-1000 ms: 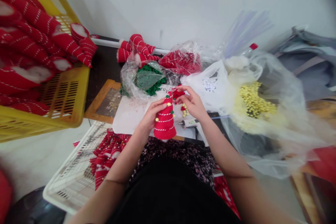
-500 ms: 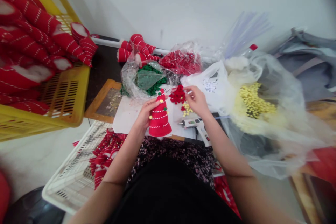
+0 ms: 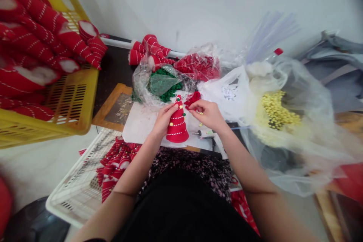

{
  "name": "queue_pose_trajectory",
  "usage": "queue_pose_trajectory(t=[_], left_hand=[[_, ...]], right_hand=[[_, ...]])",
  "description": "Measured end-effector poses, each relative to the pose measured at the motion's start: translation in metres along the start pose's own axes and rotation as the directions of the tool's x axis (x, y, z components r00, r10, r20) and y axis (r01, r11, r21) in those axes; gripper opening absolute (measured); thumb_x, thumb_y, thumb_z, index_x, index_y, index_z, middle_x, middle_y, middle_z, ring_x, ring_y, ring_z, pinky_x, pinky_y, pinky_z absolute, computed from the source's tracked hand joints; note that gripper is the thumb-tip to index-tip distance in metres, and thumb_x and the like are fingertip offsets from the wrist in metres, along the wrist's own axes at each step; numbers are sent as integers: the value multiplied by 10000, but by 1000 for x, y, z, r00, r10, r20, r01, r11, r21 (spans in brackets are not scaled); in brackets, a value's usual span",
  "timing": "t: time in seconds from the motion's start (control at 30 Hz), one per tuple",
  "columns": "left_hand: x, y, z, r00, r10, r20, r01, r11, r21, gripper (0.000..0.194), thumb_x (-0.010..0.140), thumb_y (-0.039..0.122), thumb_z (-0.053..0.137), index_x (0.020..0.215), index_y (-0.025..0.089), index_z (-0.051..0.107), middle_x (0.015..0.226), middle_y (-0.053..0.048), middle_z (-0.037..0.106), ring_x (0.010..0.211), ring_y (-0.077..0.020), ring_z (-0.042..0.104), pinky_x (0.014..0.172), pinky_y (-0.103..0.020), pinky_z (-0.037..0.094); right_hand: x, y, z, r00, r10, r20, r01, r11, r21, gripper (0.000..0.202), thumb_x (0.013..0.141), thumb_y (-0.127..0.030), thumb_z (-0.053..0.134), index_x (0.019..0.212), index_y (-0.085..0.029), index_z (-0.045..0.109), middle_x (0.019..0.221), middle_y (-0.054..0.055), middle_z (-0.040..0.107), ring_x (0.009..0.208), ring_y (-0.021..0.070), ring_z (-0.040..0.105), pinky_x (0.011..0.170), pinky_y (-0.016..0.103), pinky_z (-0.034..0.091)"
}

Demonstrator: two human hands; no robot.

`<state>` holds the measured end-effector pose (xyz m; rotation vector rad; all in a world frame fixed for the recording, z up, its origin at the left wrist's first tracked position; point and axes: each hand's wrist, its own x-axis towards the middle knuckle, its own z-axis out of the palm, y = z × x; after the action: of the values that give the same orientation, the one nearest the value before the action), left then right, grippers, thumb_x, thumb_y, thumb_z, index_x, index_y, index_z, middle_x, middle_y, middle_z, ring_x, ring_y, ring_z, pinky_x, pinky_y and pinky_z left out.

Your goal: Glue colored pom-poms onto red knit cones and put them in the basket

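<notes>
Upright in my left hand (image 3: 165, 119) is a red felt cone (image 3: 177, 126) with white twisted cord round it and small green and yellow pompoms stuck on. My right hand (image 3: 208, 113) is just right of the cone, thumb and fingertips pinched together; whatever is between them is too small to make out. Behind those fingers lies a pile of red pompoms (image 3: 193, 98), with a few yellow ones partly hidden by the hand. A glue gun (image 3: 206, 133) rests below my right hand on the white paper (image 3: 137, 123).
Bags of green pompoms (image 3: 163, 83), red pompoms (image 3: 200, 67) and yellow pompoms (image 3: 278, 111) stand behind and right. A yellow crate (image 3: 85, 117) of red cones is at left. A white basket (image 3: 65, 185) with decorated cones sits lower left.
My right hand has moved left and slightly down from the red pile toward the cone, its fingers pinched. My left hand and the cone have shifted slightly right and up in view.
</notes>
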<state>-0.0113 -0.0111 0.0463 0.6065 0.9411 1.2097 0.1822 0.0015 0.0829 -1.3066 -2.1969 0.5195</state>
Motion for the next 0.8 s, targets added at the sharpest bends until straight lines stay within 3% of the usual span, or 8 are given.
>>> queue_pose_trajectory(t=[0.07,0.17,0.37,0.47,0.57,0.6,0.67,0.8], left_hand=[[2,-2,2,999,53,2,-53,998,28,382,625,457,950,837,177,801,778,-28,771,688,-173,670,682,-282,508],[3,-6,6,991,132,27,-133,988,72,354,663,450,932,870,185,823,900,-53,811,849,-216,717,798,-301,526],[1,-11,6,988,141,58,-145,987,72,335,704,451,917,889,188,821,851,-38,797,822,-198,719,802,-296,545],[0,-10,3,999,47,16,-47,998,29,397,673,465,935,931,191,812,769,-18,769,682,-179,695,686,-292,546],[-1,-6,0,1000,-18,-10,18,1000,-8,424,624,458,957,904,180,801,733,-12,752,618,-162,667,629,-280,533],[-1,-4,-1,1000,-30,-2,30,999,-16,428,617,459,957,895,175,800,725,-13,749,609,-158,659,620,-277,528],[-1,-2,-2,998,-48,28,48,999,-24,439,623,469,946,907,165,806,723,-21,748,600,-153,647,608,-274,519],[2,-2,-4,997,-56,61,58,998,-24,439,633,481,930,906,158,814,743,-34,761,606,-152,644,592,-266,505]], right_hand=[[-7,-16,-5,990,-99,-97,110,987,120,85,931,-167,706,964,-208,772,934,34,789,720,168,651,734,294,535],[-12,-32,0,967,-236,-91,245,963,113,125,963,-153,654,951,-215,762,954,55,782,846,205,699,822,336,570],[-11,-30,6,947,-313,-65,317,946,66,197,990,-167,604,968,-205,796,1014,100,746,932,242,701,859,394,594],[-5,-3,-19,967,-116,-226,122,992,13,221,1003,-247,605,1072,-223,813,1044,91,750,862,226,698,812,376,588],[7,46,-52,902,201,-381,-317,909,-270,272,965,-187,562,1049,-162,819,1053,151,772,914,288,719,895,425,555],[10,64,-61,880,304,-365,-435,824,-362,298,949,-152,541,1041,-143,825,1058,174,783,966,319,726,927,438,540],[15,95,-71,854,456,-252,-519,701,-490,342,922,-119,540,1104,-129,830,1105,185,804,1064,346,730,960,422,522],[15,129,-68,822,568,-45,-486,657,-577,305,876,-156,648,1110,-139,842,1145,167,825,1095,328,750,906,348,528]])
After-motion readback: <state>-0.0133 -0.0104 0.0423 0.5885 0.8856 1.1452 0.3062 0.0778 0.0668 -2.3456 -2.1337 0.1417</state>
